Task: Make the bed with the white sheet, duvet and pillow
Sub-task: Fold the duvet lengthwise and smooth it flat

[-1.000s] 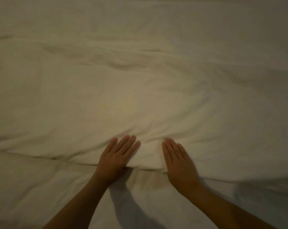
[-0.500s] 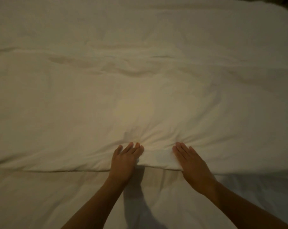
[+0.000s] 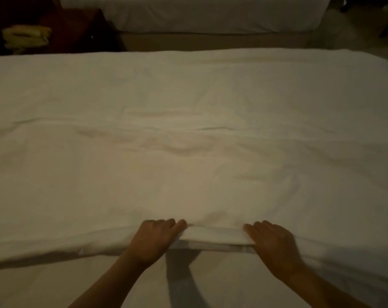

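Duvet (image 3: 188, 152): white, laid flat, filling nearly everything ahead of both hands and running off frame to either side of them; shallow creases in a band well beyond the fingertips, a few more fanning out just past the right hand. Its near edge is a thick folded hem running side to side directly under the hands. Sheet (image 3: 55, 285): white, exposed on the wrist side of that hem, beneath both forearms; smooth, with the arms' shadow falling on it between the wrists. Second bed (image 3: 211, 16): white-covered, far beyond the duvet's far edge, straight ahead of the hands, separated by a strip of floor (image 3: 211, 42). Bedside table (image 3: 77, 30): dark, far ahead and to the left of the left hand, detail lost in low light. On it a pale yellowish object (image 3: 26, 37), possibly a telephone; cannot confirm. Nothing lies on the duvet between the hands and its far edge. Left hand (image 3: 154, 241): palm down on the hem, fingers (image 3: 166, 223) curled over the top of the fold, thumb lying along the fold toward the right hand; grasping the duvet edge. Right hand (image 3: 275, 245): same posture, fingers bent over the top of the hem, thumb side tucked at the fold's lower lip; also grasping the duvet. Hands near each other but apart; the hem section between them sits slightly raised off the sheet, a dark gap showing under it
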`<state>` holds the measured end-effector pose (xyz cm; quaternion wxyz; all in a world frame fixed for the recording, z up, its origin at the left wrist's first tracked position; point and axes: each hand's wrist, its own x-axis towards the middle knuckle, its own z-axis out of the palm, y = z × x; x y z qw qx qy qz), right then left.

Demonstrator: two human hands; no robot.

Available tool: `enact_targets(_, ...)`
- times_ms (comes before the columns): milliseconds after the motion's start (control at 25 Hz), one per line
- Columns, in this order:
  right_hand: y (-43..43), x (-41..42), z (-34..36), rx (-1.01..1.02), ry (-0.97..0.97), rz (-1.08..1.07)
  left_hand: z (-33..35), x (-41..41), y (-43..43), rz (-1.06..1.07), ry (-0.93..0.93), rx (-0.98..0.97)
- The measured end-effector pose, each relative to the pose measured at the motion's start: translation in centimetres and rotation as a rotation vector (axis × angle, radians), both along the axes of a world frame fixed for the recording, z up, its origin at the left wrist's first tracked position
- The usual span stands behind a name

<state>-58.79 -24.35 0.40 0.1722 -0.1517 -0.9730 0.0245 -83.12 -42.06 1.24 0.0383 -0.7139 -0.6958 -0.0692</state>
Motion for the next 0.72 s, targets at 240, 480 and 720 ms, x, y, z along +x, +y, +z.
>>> enact_targets(240, 10.9, -7.2, 6.1, 0.12, 0.085, 0.015, 5.4, -9.4, 12.2, -0.144, 0.122, 0.168)
enact_targets(480, 27.7, -22.4, 14.5, 0.355, 0.093, 0.018, 13.6, -22.6, 27.1, -0.08, 0.227, 0.25)
enact_targets(720, 41.3, -35.7, 7.4, 0.199, -0.112, -0.387, 6.6, -31.0, 43.7, 0.418, 0.274, -0.091)
